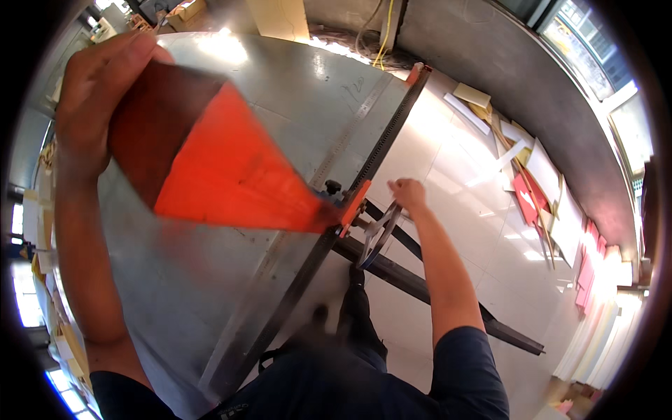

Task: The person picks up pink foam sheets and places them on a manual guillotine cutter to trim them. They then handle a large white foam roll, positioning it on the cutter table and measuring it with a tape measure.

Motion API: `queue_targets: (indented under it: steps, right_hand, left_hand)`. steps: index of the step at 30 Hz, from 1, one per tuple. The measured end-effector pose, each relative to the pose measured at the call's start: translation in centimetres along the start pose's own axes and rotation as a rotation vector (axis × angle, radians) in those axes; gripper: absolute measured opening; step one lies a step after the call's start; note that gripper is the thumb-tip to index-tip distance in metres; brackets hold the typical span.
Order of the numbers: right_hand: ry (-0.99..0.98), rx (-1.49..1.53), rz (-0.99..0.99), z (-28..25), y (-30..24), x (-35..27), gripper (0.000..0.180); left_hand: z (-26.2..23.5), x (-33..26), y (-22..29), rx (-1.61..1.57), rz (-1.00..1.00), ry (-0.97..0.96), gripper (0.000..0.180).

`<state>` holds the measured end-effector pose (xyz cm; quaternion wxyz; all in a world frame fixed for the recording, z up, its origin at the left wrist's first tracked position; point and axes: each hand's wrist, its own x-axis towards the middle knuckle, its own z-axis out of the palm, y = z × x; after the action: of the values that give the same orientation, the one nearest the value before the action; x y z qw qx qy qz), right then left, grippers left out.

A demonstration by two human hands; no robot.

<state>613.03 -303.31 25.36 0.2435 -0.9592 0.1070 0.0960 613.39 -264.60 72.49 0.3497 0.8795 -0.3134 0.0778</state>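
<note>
On the steel machine table [231, 301] in front of me, my left hand [98, 91] rests at the far upper-left, fingers curled over the top edge of a large orange guard [224, 175] that slopes down across the table to the front rail. My right hand [407, 194] reaches out past the table's right edge, fingers clenched around the rim of a small metal handwheel [378, 234] mounted just beside the orange bracket. Beyond the handwheel, a dark steel beam [448, 304] runs over the pale tiled floor [476, 210], with offcut boards [532, 175] scattered well apart against the wall.
</note>
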Motion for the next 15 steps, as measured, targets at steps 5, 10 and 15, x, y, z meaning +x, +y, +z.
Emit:
queue_targets:
  steps: [5,10,15]
  right_hand:
    - [0.099,0.216,-0.215,-5.4,-2.8,1.7,0.028]
    - [0.204,0.025,-0.598,-6.3,-4.1,-1.2,0.02]
    - [0.288,-0.096,-0.689,-5.2,-1.8,1.0,0.025]
  left_hand:
    - [1.5,5.0,-1.4,0.052,-0.086,0.014,0.042]
    - [4.0,9.2,-0.5,0.175,0.063,0.178,0.053]
    - [5.7,14.1,-2.8,0.409,0.306,0.197,0.056]
